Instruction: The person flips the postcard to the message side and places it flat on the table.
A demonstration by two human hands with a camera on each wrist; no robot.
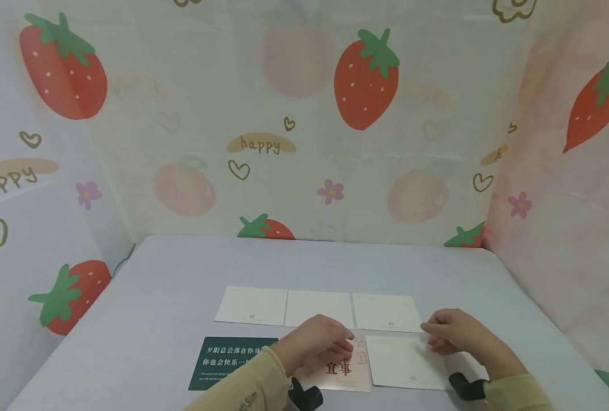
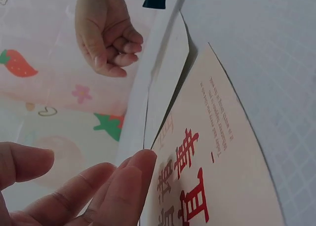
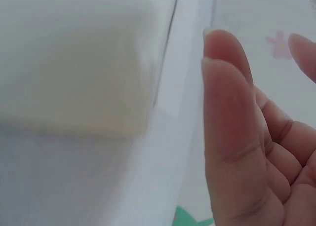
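My left hand (image 1: 317,341) hovers over a pinkish card (image 1: 355,378) printed with red characters. In the left wrist view its fingers (image 2: 123,191) are loosely bent above that card, and nothing is between them. Over the right end of the front row is my right hand (image 1: 460,337), its thumb apart from the fingers (image 3: 229,107) and no object held. Beneath and beside it lie a blank white card (image 1: 402,362) and part of another pale card (image 1: 467,364), mostly hidden by the hand and wrist. A dark green card (image 1: 206,374) with white writing lies left, partly behind my left sleeve.
Behind the front row, three white cards lie side by side: left (image 1: 251,305), middle (image 1: 317,305) and right (image 1: 386,312). All rest on a white table (image 1: 155,297). Strawberry-patterned sheets (image 1: 206,85) enclose the back and sides. A dark strap piece (image 1: 466,388) sits at my right wrist.
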